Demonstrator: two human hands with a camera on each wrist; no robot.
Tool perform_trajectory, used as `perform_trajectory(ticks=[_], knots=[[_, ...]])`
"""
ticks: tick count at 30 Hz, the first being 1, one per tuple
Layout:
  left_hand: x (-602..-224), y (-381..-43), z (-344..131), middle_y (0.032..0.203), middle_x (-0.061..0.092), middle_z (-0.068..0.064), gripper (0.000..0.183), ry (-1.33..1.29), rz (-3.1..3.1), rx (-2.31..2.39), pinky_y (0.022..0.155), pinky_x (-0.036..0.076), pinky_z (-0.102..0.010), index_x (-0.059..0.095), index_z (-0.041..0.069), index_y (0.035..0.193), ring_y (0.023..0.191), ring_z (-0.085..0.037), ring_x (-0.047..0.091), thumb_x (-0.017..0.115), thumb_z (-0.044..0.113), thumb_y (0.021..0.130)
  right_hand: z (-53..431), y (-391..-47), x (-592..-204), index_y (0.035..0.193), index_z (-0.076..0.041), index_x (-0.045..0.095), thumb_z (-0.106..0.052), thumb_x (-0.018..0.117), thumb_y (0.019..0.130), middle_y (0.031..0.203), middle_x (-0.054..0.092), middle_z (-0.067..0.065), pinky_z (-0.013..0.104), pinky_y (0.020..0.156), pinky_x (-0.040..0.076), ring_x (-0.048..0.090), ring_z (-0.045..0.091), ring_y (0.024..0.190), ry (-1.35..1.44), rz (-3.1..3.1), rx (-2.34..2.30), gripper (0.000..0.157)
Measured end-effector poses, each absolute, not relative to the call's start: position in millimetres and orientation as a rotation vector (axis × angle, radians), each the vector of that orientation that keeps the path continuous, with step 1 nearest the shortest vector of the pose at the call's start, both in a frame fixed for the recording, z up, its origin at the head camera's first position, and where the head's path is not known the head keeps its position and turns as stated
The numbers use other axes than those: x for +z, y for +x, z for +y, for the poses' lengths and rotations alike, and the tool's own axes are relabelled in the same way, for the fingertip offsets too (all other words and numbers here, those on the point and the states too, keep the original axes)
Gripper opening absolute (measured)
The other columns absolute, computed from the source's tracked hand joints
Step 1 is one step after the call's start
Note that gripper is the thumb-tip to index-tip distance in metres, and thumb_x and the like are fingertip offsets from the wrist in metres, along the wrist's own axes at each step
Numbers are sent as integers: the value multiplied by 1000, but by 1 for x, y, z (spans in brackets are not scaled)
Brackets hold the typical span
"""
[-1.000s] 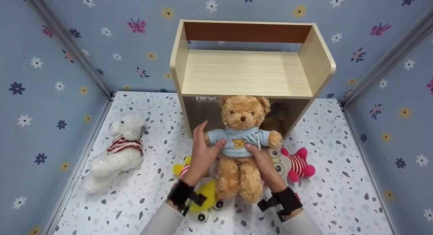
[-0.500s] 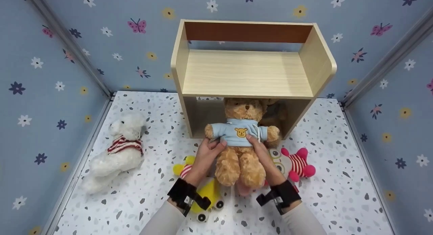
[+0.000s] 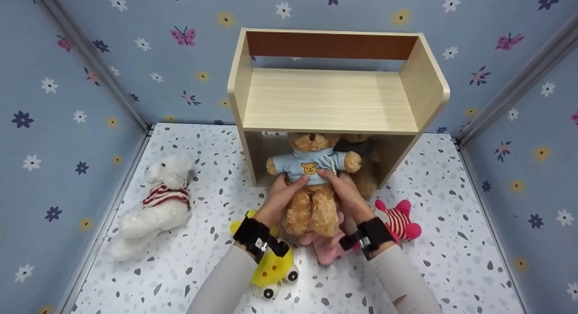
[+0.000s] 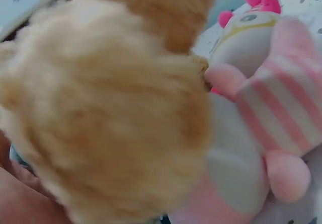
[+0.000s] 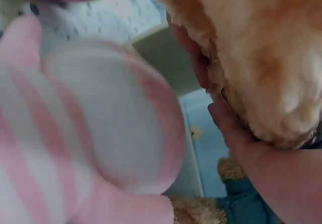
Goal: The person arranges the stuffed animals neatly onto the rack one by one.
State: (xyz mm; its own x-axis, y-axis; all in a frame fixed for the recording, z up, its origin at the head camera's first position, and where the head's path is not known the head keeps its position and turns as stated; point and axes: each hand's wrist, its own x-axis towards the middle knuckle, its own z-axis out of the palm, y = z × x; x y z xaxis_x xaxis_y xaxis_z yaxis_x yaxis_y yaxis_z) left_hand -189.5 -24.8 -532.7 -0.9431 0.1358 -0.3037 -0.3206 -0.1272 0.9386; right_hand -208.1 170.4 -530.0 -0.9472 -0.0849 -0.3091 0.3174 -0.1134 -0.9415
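Note:
A tan teddy bear (image 3: 311, 210) in a light blue hoodie is held at the mouth of the lower compartment of a wooden shelf unit (image 3: 329, 99). The board above hides the top of its head. My left hand (image 3: 282, 199) grips one side of its body, thumb on the hoodie's hem. From the other side my right hand (image 3: 347, 194) holds it, thumb near the printed bear face. The bear's furry legs (image 4: 110, 108) fill much of the left wrist view. Beside it in the compartment sits a second brown bear (image 3: 368, 178), dressed in dark teal (image 5: 246, 201).
Below the held bear lies a pink plush toy (image 3: 327, 248) with a striped body. A yellow plush (image 3: 273, 269) lies near my left forearm, and a magenta striped plush (image 3: 399, 219) is at right. Far left rests a white plush dog (image 3: 156, 210) in a striped sweater.
Both hands have carried the teddy bear forward and down into the lower compartment. Its head, earlier in full view, has slipped partly behind the board. More of the pink plush shows.

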Motion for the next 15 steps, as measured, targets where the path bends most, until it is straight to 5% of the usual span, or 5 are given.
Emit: perform_trajectory(ticks=[7, 9, 13, 15], knots=[[-543, -207, -22, 149, 51, -24, 88, -325, 1921, 2187, 118, 37, -43, 42, -8, 150, 137, -35, 49, 83, 39, 88, 178, -218, -533, 114, -4, 68, -50, 65, 100, 99, 67, 8, 34, 81, 53, 63, 26, 93, 38, 2185, -1957, 48], [-545, -212, -24, 150, 50, -25, 88, -356, 1921, 2212, 118, 36, -43, 42, -9, 150, 138, -36, 48, 84, 37, 88, 187, -217, -532, 128, 0, 66, -50, 55, 105, 116, 69, 15, 40, 95, 51, 63, 32, 110, -12, 2274, -1891, 56], [-547, -224, -33, 152, 46, -26, 85, -416, 1936, 2244, 118, 36, -42, 39, -9, 151, 141, -36, 44, 81, 33, 91, 206, -219, -532, 137, -2, 66, -35, 45, 110, 139, 64, 17, 48, 111, 42, 56, 35, 131, -85, 2635, -1634, 47], [-547, -231, -38, 154, 43, -26, 85, -433, 1932, 2255, 118, 36, -43, 36, -9, 152, 142, -37, 42, 79, 31, 92, 212, -221, -535, 138, -6, 66, -26, 51, 107, 138, 64, 18, 54, 107, 45, 58, 38, 128, -132, 2890, -1331, 40]])
